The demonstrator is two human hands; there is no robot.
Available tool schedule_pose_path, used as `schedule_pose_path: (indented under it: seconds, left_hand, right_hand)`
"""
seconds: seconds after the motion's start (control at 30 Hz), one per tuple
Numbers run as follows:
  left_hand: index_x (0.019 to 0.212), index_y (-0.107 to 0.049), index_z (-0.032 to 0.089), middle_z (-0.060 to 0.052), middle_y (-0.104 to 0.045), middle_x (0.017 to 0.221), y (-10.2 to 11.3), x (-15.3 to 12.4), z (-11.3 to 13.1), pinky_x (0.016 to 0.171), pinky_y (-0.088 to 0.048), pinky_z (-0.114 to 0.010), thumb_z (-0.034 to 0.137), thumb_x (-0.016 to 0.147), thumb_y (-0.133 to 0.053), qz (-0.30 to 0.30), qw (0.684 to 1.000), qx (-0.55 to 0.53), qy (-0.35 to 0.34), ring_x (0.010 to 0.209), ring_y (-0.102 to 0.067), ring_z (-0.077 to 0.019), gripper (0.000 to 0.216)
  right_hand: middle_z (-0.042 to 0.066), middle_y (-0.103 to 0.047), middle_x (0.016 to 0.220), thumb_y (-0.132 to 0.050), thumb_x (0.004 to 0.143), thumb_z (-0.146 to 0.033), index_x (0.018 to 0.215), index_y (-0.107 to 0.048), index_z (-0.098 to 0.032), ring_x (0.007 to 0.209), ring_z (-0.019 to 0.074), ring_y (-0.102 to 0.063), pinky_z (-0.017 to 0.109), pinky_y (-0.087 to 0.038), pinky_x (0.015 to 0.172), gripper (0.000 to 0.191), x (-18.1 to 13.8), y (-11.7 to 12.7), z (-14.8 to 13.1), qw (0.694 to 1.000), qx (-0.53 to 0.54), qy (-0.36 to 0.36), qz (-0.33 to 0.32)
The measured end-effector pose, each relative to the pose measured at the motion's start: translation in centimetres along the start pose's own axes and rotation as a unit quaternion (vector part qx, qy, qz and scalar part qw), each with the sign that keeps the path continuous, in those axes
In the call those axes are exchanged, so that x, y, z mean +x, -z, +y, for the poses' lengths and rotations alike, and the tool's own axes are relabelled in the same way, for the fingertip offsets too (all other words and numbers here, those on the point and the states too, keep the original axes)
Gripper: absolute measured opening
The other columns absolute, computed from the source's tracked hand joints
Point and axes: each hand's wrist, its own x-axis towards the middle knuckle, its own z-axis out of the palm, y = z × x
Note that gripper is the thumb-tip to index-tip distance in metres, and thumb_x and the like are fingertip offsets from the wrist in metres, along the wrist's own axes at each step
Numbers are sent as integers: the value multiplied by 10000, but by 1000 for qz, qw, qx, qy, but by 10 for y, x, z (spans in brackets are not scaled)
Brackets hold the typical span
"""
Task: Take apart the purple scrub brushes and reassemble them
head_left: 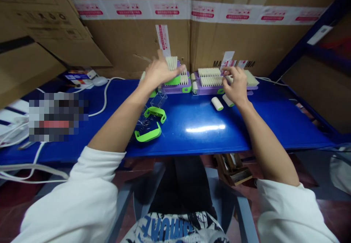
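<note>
My left hand [158, 71] reaches to the back of the blue table [192, 126] and grips a purple and green lint-roller case [175, 82] with cream ribbed pieces standing in it. My right hand [236, 85] rests with curled fingers on a second purple case [211, 83] filled with cream ribbed pieces; I cannot make out what it pinches. Two small white rollers [217, 104] lie on the table just left of my right wrist. Clear plastic covers with green handles [149, 124] lie under my left forearm.
Large cardboard boxes [192, 34] with red and white tape wall in the back and left. White cables [104, 96] and small items lie on the table's left side. A blue shelf post [309, 34] rises at the right. A wooden stool [233, 169] stands under the table.
</note>
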Motion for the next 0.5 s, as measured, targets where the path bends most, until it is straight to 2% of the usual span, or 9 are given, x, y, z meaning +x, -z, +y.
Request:
schedule_pose_path:
  seconds: [0.07, 0.1, 0.13, 0.17, 0.23, 0.3, 0.4, 0.5]
  left_hand:
    - [1801, -428, 165, -174, -640, 1763, 13, 4, -24, 1425, -357, -649, 950, 1028, -643, 37, 998, -45, -1, 1700, -519, -505, 1122]
    - [1732, -509, 131, -170, -657, 1743, 19, 6, -40, 1426, -358, -631, 904, 1114, -525, 60, 997, -54, -3, 1683, -541, -468, 989]
    - [1629, -605, 105, -173, -672, 1719, 23, 8, -57, 1424, -372, -609, 835, 1164, -495, 70, 996, -59, 7, 1661, -564, -439, 872]
    - [1567, -648, 85, -190, -695, 1681, 24, 9, -75, 1408, -407, -593, 783, 1150, -601, 71, 995, -56, 34, 1626, -594, -432, 814]
    - [1587, -634, 105, -200, -706, 1654, 21, 8, -108, 1362, -485, -591, 724, 958, -922, 15, 994, -79, 75, 1565, -642, -452, 929]
    - [1615, -619, 132, -176, -708, 1652, 11, 7, -132, 1375, -485, -582, 631, 772, -1095, -37, 989, -134, 40, 1569, -631, -456, 1089]
    - [1647, -585, 98, -164, -685, 1675, -4, 8, -151, 1446, -391, -584, 518, 568, -1207, -34, 985, -169, -6, 1626, -558, -473, 1315]
    - [1640, -595, 67, -194, -676, 1677, -9, 11, -158, 1456, -361, -633, 429, 512, -1223, 13, 989, -148, 24, 1641, -542, -511, 1341]
  right_hand:
    - [153, -775, 1292, -652, 978, -205, 1396, -763, -285, 1344, 423, -678, 683, -559, 1238, 440, 1, 1, 2, 1000, -4, -2, 0]
    - [156, -775, 1304, -654, 979, -195, 1401, -763, -284, 1357, 425, -679, 688, -549, 1252, 444, 1, 1, 3, 1000, -8, -3, 0]
    - [158, -777, 1314, -653, 979, -188, 1405, -764, -282, 1366, 428, -681, 693, -543, 1262, 450, 2, 2, 3, 1000, -11, -5, 0]
    - [159, -780, 1319, -649, 978, -182, 1407, -766, -280, 1371, 429, -685, 696, -543, 1266, 456, 2, 3, 3, 1000, -12, -5, 2]
    - [155, -790, 1309, -635, 970, -172, 1404, -773, -276, 1360, 423, -697, 685, -563, 1254, 468, 2, 4, 3, 1000, -13, -1, 7]
    - [149, -799, 1281, -618, 962, -170, 1395, -780, -272, 1338, 413, -708, 664, -595, 1224, 474, 2, 4, 3, 1000, -13, 8, 16]
    - [140, -802, 1243, -609, 952, -180, 1383, -780, -270, 1305, 403, -722, 654, -621, 1190, 473, 1, 4, 4, 999, -24, 12, 31]
    - [137, -796, 1215, -609, 960, -197, 1357, -776, -268, 1278, 395, -734, 653, -629, 1176, 437, -1, 5, 4, 999, -33, 5, 36]
